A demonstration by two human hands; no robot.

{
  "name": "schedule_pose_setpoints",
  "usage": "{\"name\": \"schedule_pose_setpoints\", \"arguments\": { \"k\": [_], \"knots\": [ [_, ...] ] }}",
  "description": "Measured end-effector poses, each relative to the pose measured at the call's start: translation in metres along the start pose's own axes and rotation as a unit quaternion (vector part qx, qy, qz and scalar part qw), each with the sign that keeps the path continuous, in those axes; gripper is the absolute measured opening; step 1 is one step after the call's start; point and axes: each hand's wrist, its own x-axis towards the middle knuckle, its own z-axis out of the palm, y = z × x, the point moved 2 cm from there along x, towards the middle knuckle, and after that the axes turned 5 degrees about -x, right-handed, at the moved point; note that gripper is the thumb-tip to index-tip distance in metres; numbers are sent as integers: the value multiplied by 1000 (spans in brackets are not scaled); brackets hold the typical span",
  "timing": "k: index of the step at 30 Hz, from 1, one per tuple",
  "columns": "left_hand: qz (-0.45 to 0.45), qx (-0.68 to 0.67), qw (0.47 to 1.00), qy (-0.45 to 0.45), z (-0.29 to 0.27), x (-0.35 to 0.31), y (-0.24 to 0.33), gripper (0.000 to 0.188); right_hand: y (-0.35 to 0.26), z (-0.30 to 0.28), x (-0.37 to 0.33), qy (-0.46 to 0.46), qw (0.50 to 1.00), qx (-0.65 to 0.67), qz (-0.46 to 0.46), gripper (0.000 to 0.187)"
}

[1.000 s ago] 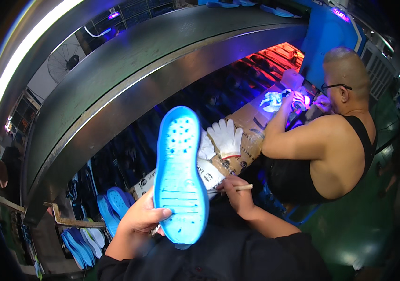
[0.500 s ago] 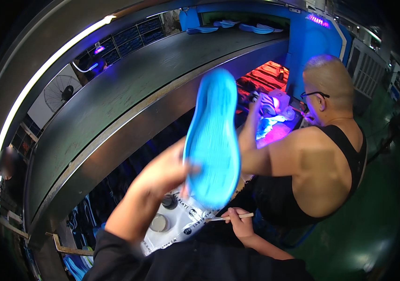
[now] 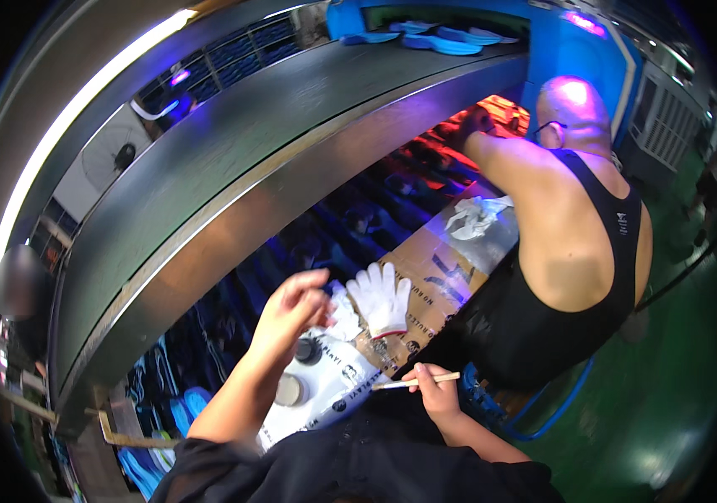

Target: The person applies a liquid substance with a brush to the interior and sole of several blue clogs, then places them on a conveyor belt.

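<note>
My right hand [image 3: 436, 392], low in the frame's centre, pinches a thin wooden stick [image 3: 415, 382]. It is light and stiff, best held near its end. My left hand [image 3: 290, 312] is half curled, probably empty, above the white gloves [image 3: 379, 298].

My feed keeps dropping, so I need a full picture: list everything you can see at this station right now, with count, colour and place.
White work gloves: one pair, white, lying on the cardboard sheet.
Cardboard sheet: one, brown with print, along the bench edge.
White jug: one, white, two caps, lying below the left hand.
Crumpled cloth: one, white, on the far end of the bench.
Blue soles: several, blue, top of the conveyor.
Conveyor belt: one, dark grey, curving across the view.
Co-worker: one, black vest, reaching into the red-lit opening.
Left hand: empty, raised beside the gloves.
Right hand: holds a thin wooden stick.
</note>
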Motion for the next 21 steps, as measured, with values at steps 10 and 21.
{"name": "schedule_pose_setpoints", "arguments": {
  "k": [10,21],
  "knots": [
    [-144,511,781,328,-188,-301,-90,17,11,66,7,-8,999,25,43,32],
    [-225,667,607,368,-240,-317,-127,23,1,153,-4,-111,991,-12,70,33]
  ]
}}
